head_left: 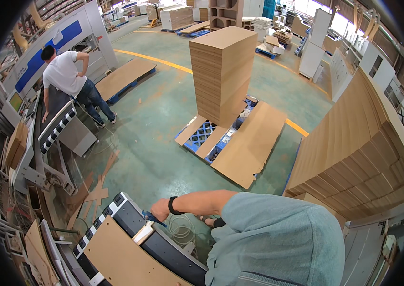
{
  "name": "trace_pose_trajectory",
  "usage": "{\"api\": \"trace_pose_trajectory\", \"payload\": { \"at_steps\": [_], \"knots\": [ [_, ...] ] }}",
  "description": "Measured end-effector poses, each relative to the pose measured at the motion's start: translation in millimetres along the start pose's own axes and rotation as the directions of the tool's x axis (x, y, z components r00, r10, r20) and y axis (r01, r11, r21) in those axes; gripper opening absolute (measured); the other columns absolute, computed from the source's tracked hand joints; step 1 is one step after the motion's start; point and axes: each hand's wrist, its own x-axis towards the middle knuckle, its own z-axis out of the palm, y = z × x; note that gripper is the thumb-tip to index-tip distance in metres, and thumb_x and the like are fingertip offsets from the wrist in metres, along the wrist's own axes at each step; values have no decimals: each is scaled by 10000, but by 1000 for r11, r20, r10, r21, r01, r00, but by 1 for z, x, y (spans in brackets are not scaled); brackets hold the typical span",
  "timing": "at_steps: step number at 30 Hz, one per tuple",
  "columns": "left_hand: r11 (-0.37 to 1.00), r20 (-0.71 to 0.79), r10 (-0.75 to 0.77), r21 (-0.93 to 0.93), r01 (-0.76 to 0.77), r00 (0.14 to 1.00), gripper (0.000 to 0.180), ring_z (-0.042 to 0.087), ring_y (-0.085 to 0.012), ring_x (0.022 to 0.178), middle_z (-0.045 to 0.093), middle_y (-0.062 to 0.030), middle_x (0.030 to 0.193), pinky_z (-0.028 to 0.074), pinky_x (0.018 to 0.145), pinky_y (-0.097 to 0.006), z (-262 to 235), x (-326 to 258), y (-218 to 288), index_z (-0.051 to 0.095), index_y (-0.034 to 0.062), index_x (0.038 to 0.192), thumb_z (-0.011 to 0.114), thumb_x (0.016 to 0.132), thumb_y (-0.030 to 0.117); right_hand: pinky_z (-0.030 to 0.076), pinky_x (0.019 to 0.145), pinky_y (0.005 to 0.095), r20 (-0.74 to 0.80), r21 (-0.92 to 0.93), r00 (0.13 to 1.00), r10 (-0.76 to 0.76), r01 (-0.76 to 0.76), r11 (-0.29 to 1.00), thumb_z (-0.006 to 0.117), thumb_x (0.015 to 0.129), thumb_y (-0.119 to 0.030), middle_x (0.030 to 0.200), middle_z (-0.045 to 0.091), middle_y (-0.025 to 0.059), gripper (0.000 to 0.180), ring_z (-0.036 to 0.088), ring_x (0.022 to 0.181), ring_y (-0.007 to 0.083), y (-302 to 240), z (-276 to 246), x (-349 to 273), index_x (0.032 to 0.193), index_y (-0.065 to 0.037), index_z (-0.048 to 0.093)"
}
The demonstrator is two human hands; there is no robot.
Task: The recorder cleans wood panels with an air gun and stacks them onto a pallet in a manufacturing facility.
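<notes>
My right hand (160,209), with a black band on the wrist, is closed around a blue air gun (152,218) beside the end of a black-topped machine bed (128,217). A pale coiled hose (182,231) hangs below it. On the bed lies a brown board (132,255) with small holes, and a whitish block (143,233) shows at its far edge. Only a fingertip of my left hand (179,284) shows at the bottom edge, by the board; its other fingers are out of the picture.
A tall stack of brown boards (223,71) stands on a blue pallet (202,136) ahead. Another board stack (354,148) rises close at right. At far left a person in a white shirt (68,76) leans on a machine. Offcut strips (98,193) litter the floor.
</notes>
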Motion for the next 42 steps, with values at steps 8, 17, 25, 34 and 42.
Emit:
{"api": "trace_pose_trajectory", "payload": {
  "at_steps": [8, 17, 25, 34, 42],
  "knots": [
    [998, 20, -14, -65, 16, 1000, 1150, 403, -519, 1279, 398, -354, 1417, 418, 983, -620, -39, 9, 37, 441, 79, 1443, 639, 641, 880, 551, 715, 459, -7, 2, 999, 50, -50, 999, 614, 779, -223, 905, 736, 168, 235, 701, 861, 369, 14, 2, -8, 878, -64, 755],
    [771, 709, -497, 98, 629, 500, 934, 401, -475, 1323, 413, -314, 1446, 334, 1115, -525, -113, 42, 68, 390, 3, 1461, 833, 733, 383, 544, 688, 503, -35, 47, 990, -136, 138, 989, 640, 703, -236, 839, 712, 214, 245, 694, 781, 386, 3, 7, 7, 819, -45, 739],
    [658, 728, -571, 128, 742, 380, 1064, 268, -506, 1399, 304, -339, 1497, 260, 1121, -601, -127, 76, 84, 388, 70, 1462, 886, 611, 472, 557, 764, 493, 35, -72, 999, 33, -31, 997, 601, 782, -271, 910, 707, 261, 317, 687, 876, 429, 12, 3, 0, 859, 8, 731],
    [640, 695, -580, 65, 766, 426, 1025, 268, -502, 1391, 320, -341, 1481, 256, 1113, -595, -133, 79, 88, 406, 70, 1444, 894, 618, 431, 546, 785, 496, 49, -75, 998, 49, -46, 996, 591, 807, -293, 938, 697, 275, 351, 671, 899, 448, 5, -7, -5, 858, 30, 718],
    [634, 659, -602, 53, 771, 450, 1042, 259, -486, 1408, 312, -307, 1494, 263, 1110, -610, -127, 71, 90, 403, 101, 1441, 916, 588, 407, 542, 802, 501, 50, -87, 994, 97, -92, 992, 579, 823, -283, 977, 692, 280, 353, 663, 934, 450, 6, -5, -3, 925, 28, 709]
  ]
}}
